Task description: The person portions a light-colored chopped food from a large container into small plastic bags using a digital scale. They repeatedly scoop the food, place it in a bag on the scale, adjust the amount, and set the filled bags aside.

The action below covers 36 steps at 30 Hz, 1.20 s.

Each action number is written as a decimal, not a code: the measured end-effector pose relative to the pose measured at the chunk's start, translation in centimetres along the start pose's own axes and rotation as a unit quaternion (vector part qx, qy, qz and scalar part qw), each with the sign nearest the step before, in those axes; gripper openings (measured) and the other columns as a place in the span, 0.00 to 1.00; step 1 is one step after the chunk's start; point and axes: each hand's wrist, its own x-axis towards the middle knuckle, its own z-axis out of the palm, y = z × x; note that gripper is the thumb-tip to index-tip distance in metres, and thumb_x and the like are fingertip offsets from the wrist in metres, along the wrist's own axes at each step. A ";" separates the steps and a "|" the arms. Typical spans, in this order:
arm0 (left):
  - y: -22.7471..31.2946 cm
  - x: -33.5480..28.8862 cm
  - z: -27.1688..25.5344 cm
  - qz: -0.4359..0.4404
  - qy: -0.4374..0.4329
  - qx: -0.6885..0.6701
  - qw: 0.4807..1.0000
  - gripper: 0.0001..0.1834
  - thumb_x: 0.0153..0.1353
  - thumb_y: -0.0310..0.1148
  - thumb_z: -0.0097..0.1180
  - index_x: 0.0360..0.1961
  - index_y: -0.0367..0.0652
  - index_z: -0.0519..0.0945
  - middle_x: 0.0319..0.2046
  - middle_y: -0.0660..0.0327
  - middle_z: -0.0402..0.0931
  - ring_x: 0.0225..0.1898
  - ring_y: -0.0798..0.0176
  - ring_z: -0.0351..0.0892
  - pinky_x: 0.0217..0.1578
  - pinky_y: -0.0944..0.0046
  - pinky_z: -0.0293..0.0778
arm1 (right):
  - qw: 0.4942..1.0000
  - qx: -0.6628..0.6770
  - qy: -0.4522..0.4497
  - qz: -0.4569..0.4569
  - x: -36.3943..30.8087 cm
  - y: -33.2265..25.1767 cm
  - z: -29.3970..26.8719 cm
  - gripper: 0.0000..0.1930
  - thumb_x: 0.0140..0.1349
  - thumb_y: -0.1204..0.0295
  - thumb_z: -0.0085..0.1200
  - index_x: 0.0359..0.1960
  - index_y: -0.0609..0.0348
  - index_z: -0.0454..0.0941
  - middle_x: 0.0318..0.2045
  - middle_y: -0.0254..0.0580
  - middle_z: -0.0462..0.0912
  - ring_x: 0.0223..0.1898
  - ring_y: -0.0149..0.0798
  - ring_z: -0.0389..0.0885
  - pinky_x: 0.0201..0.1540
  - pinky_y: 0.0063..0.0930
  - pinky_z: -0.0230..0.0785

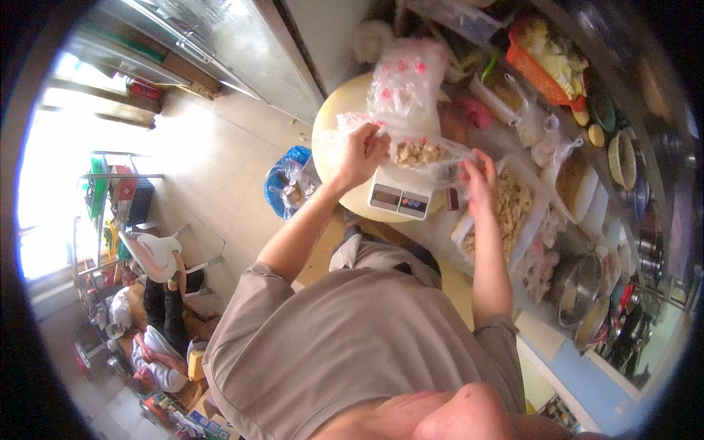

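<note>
A clear plastic bag [438, 174] with pale chopped pieces [418, 152], apparently meat, rests over a white kitchen scale [398, 199]. My left hand [364, 154] is closed on the bag's left edge. On the other side, my right hand [480, 180] pinches the bag's right edge, so its mouth is spread between my hands. The scale stands on a round, pale yellow board [336, 150]; its front panel with display and buttons faces me, and the bag hides its top. Beyond lies a pile of thin plastic bags [407, 77] with red print.
Right of the scale is a white tub [463, 238] of similar chopped pieces. Farther right are an orange basket [539, 70], bagged food and metal bowls [577, 290]. A blue-lined bin [279, 183] stands on the floor at left. Another person [158, 359] sits at lower left, near a white stool [155, 253].
</note>
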 end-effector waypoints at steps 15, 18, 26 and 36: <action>-4.3 -0.3 -8.7 -0.068 0.185 0.455 0.869 0.16 0.59 0.45 0.55 0.30 0.41 0.81 0.26 0.51 0.80 0.32 0.45 0.80 0.40 0.51 0.74 | 0.994 -0.091 -0.048 0.022 -2.9 1.0 -11.0 0.21 0.66 0.59 0.51 0.54 0.60 0.69 0.41 0.41 0.79 0.36 0.31 0.79 0.40 0.24 0.73; -0.8 -2.2 -12.2 0.016 0.261 0.364 0.894 0.16 0.60 0.43 0.56 0.30 0.38 0.80 0.23 0.54 0.79 0.27 0.58 0.80 0.30 0.61 0.74 | 0.997 -0.073 -0.006 0.025 -4.2 1.7 -12.0 0.16 0.66 0.62 0.51 0.48 0.60 0.73 0.38 0.38 0.80 0.36 0.30 0.79 0.39 0.24 0.73; 9.6 -5.7 -5.1 0.186 0.236 0.326 0.896 0.07 0.55 0.28 0.59 0.32 0.35 0.77 0.28 0.53 0.77 0.28 0.62 0.75 0.30 0.66 0.70 | 0.981 0.005 -0.156 -0.113 -9.3 -1.0 -8.2 0.13 0.67 0.65 0.49 0.45 0.62 0.75 0.36 0.41 0.80 0.36 0.33 0.79 0.40 0.27 0.72; 9.4 -8.4 15.2 0.442 -0.178 0.354 0.805 0.15 0.40 0.32 0.64 0.30 0.42 0.76 0.42 0.57 0.73 0.44 0.57 0.76 0.33 0.60 0.79 | 0.807 0.523 -0.273 -0.011 -11.0 1.1 -8.7 0.26 0.64 0.56 0.50 0.60 0.54 0.63 0.55 0.40 0.71 0.57 0.38 0.68 0.58 0.34 0.65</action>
